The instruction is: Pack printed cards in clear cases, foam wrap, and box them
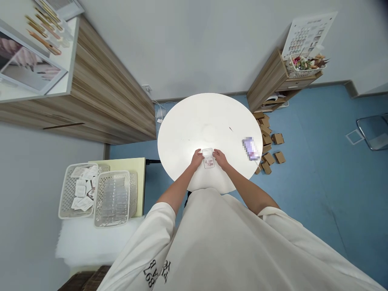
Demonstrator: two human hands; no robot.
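Note:
A small clear plastic case [209, 163] lies opened on the white oval table [182, 117], its lid [207, 152] folded back on the far side. Small reddish pieces or markings show in the near half, too small to make out. My left hand [197, 158] grips the case's left edge by the hinge, fingers bent. On the opposite side, my right hand [220, 158] holds the lid's right edge between thumb and fingers.
A blurred purple phone-like object [251, 148] with a cable lies at the table's right. Small cardboard boxes [266, 139] sit on the floor beyond. Left are white baskets [65, 194] holding packets and clear cases, and a wood-grain cabinet [115, 85]. A thin dark fragment [230, 129] lies on the table.

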